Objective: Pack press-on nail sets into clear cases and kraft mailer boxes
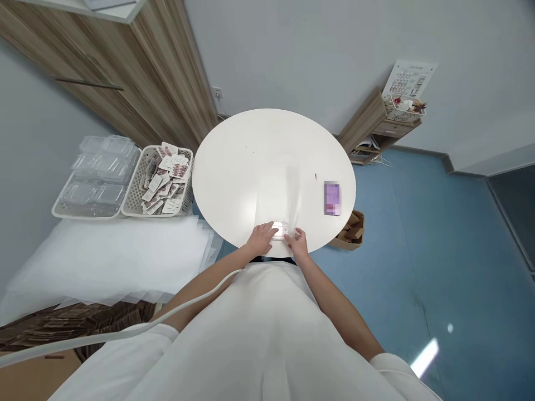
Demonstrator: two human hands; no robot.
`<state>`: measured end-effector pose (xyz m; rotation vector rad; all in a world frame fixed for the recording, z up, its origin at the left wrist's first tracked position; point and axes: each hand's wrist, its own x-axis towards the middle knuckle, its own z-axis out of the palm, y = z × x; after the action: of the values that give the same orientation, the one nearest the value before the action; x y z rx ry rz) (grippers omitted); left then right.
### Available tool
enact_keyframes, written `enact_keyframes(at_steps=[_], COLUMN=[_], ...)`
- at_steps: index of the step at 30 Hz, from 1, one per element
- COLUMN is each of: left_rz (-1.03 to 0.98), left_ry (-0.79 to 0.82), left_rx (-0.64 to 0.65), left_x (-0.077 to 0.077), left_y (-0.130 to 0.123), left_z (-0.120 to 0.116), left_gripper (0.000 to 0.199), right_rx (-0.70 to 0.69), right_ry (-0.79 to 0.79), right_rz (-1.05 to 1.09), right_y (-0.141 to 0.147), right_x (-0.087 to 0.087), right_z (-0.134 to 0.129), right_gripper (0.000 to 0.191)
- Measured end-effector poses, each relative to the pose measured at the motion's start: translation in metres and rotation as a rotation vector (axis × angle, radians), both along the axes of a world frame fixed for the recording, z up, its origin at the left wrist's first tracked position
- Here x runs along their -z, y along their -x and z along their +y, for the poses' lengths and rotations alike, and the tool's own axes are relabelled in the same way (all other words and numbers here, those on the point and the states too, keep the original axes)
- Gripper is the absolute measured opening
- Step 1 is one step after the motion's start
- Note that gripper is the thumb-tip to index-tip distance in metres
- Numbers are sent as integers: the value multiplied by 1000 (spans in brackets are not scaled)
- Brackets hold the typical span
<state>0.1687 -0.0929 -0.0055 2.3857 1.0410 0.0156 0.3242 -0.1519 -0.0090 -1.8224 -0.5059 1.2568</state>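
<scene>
A small clear plastic box (279, 230) lies at the near edge of the round white table, with something pale and reddish showing inside. My left hand (259, 240) holds the box from its left side, fingers and thumb over its edge. A translucent plastic sheet (271, 203) is spread under and beyond the box. Its right part stands up in a blurred fold. At the box's lower right corner, my right hand (298, 244) has its thumb by the box and its fingers closed on the near end of the raised sheet.
On the white table (234, 167) a purple pixelated item (332, 198) lies to the right. At left stand a basket of printed cards (144, 161), a tray of clear boxes (69, 214) and stacked translucent sheets (112, 253). A cardboard box (340, 243) is on the floor; a white cable (188, 303) crosses my left arm.
</scene>
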Motion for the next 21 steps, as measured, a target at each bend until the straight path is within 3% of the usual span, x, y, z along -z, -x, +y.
enact_keyframes(at_steps=[3,6,11,15,21], left_rz=[7,15,-24,-81,-132], left_ry=[1,-2,31,88,13], left_rx=[11,34,38,6,56], left_x=[0,-1,0,0,-5], left_y=[0,0,1,3,15], left_z=[3,7,12,14,12], left_gripper=[61,59,56,53,59], right_rx=[85,-15,-79,3,-12], right_ry=[19,48,46,71,108], right_rz=[122,214,143,93,135], right_y=[-5,-10,-5,4,6], right_x=[-2,-6,-12,-9,-7], right_z=[7,12,12,13,17], right_gripper=[48,41,41,46,29])
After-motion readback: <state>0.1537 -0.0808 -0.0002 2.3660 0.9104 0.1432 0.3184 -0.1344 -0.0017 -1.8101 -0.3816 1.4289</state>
